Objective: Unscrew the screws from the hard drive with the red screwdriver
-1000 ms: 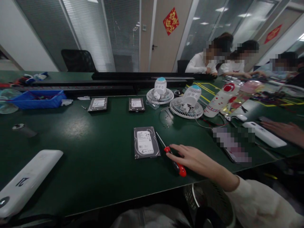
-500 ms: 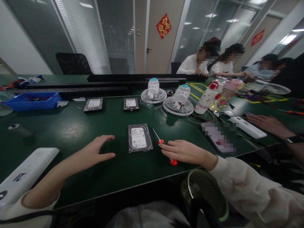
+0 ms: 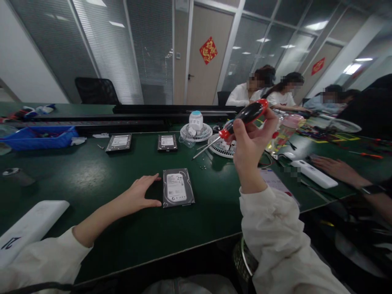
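Head view is showing the right hand (image 3: 254,141) gripping a screwdriver (image 3: 252,112) in the air; the left hand (image 3: 142,192) is lying half-open, holding nothing, beside the hard drive on the table (image 3: 131,241), contact unclear. An unbraced hard drive (image 3: 177,187) could be sliding under pressure, making the tip skid. The screwdriver's long axis is slanting, tip pointing down-left; the drive's is running away from the wearer.

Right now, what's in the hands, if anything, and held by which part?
Right hand: screwdriver, by its red-and-black handle. Left hand: nothing held, open beside the nearest hard drive.
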{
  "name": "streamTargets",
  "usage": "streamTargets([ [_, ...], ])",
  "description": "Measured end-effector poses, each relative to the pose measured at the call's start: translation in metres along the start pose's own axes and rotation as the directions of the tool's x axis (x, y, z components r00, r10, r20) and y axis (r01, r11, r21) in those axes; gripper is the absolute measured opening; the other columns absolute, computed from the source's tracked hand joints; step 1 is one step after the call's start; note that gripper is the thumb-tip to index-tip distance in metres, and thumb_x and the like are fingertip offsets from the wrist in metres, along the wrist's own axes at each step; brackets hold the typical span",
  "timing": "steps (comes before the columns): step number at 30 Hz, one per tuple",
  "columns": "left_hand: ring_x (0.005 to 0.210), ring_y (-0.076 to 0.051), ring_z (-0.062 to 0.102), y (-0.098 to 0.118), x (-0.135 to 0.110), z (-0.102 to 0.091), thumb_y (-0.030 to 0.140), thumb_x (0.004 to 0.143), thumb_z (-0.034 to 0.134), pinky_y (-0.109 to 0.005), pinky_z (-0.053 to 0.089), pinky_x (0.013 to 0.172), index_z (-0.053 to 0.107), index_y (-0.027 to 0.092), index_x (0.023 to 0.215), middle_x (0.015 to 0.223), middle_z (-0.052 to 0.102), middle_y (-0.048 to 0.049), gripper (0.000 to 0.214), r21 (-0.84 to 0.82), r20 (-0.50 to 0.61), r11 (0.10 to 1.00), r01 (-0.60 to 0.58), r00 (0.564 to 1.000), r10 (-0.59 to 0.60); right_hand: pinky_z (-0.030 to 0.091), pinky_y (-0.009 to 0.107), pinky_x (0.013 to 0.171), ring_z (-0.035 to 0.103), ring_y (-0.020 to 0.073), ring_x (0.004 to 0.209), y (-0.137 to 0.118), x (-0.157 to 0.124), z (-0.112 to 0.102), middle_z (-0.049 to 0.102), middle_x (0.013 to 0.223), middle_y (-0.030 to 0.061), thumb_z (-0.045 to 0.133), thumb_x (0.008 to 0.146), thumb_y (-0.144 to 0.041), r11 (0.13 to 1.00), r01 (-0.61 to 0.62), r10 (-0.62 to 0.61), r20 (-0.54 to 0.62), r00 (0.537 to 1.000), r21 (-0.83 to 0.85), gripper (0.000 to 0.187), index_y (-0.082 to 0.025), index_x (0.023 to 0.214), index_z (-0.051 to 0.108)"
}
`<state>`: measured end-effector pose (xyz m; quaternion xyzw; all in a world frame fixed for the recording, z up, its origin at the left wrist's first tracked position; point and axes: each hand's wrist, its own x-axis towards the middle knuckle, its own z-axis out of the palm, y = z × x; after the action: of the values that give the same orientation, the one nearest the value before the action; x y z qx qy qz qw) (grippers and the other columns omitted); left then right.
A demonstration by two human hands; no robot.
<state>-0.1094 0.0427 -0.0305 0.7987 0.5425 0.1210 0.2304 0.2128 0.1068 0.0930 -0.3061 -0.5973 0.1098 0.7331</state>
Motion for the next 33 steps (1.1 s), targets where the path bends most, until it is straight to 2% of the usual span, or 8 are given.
streamTargets([
  [3,0.148,-0.039,0.046,0.006,0.001,0.001,0.066,0.086,0.069,-0.056,0.038,0.12,0.038,0.013,0.161,0.162,0.047,-0.0222,0.096,0.117,-0.021,0.991,-0.066,0.997,0.069,0.042,0.028,0.045,0.049,0.0097,0.045,0.009,0.013,0.024,0.056,0.08,-0.0048,0.069,0.081,-0.065,0.982,-0.159,0.158,0.017,0.987,0.098,0.065,-0.034,0.119,0.026],
  [7,0.14,-0.041,0.054,0.013,0.005,0.003,0.077,0.088,0.062,-0.055,0.042,0.115,0.042,0.008,0.159,0.155,0.054,-0.0255,0.101,0.291,-0.02,0.946,-0.141,0.988,0.154,0.041,0.028,0.045,0.052,0.0119,0.044,0.022,0.008,0.053,0.051,0.067,-0.0093,0.073,0.076,-0.062,0.942,-0.298,0.279,0.134,0.951,0.156,0.072,-0.033,0.121,0.025],
  [11,0.137,-0.042,0.056,0.012,0.008,0.007,0.082,0.085,0.061,-0.055,0.044,0.113,0.044,0.007,0.158,0.152,0.056,-0.0265,0.106,0.304,-0.048,0.938,-0.17,0.98,0.193,0.044,0.027,0.045,0.054,0.0127,0.043,0.037,-0.007,0.077,0.051,0.061,-0.012,0.076,0.074,-0.051,0.86,-0.476,0.448,0.175,0.877,0.182,0.069,-0.031,0.117,0.027],
  [15,0.14,-0.04,0.054,0.012,0.008,0.011,0.077,0.085,0.066,-0.054,0.042,0.115,0.04,0.01,0.16,0.156,0.054,-0.0243,0.104,0.238,-0.057,0.956,-0.171,0.98,0.189,0.041,0.026,0.041,0.052,0.0127,0.041,0.054,-0.023,0.084,0.049,0.06,-0.0129,0.066,0.082,-0.037,0.784,-0.598,0.579,0.151,0.801,0.166,0.054,-0.03,0.117,0.026],
  [19,0.142,-0.039,0.052,0.018,0.011,0.015,0.072,0.087,0.068,-0.054,0.041,0.116,0.037,0.013,0.162,0.157,0.053,-0.022,0.101,0.161,-0.066,0.965,-0.208,0.973,0.221,0.036,0.025,0.036,0.051,0.012,0.04,0.061,-0.035,0.075,0.053,0.066,-0.0113,0.064,0.085,-0.04,0.776,-0.616,0.596,0.159,0.787,0.138,0.049,-0.031,0.116,0.026],
  [25,0.144,-0.04,0.05,0.027,0.019,0.025,0.072,0.083,0.074,-0.058,0.04,0.116,0.043,0.012,0.159,0.157,0.054,-0.0222,0.101,0.113,-0.108,0.97,-0.214,0.968,0.226,0.03,0.025,0.031,0.047,0.0098,0.036,0.049,-0.037,0.059,0.062,0.073,-0.0088,0.088,0.067,-0.051,0.839,-0.533,0.502,0.227,0.835,0.107,0.079,-0.032,0.115,0.028],
  [29,0.137,-0.041,0.058,0.029,0.015,0.032,0.066,0.082,0.079,-0.058,0.046,0.11,0.056,0.014,0.15,0.147,0.064,-0.0215,0.089,0.11,-0.193,0.965,-0.237,0.947,0.255,0.035,0.025,0.032,0.051,0.0105,0.038,0.035,-0.037,0.053,0.065,0.075,-0.0078,0.091,0.067,-0.047,0.875,-0.47,0.424,0.284,0.86,0.116,0.078,-0.032,0.108,0.026],
  [33,0.13,-0.039,0.064,0.034,0.006,0.035,0.052,0.089,0.079,-0.057,0.05,0.105,0.066,0.015,0.139,0.139,0.07,-0.0206,0.064,0.138,-0.204,0.959,-0.249,0.94,0.273,0.047,0.028,0.04,0.061,0.0136,0.05,0.026,-0.044,0.053,0.066,0.077,-0.0069,0.088,0.074,-0.048,0.924,-0.366,0.309,0.347,0.885,0.109,0.07,-0.033,0.105,0.027],
])
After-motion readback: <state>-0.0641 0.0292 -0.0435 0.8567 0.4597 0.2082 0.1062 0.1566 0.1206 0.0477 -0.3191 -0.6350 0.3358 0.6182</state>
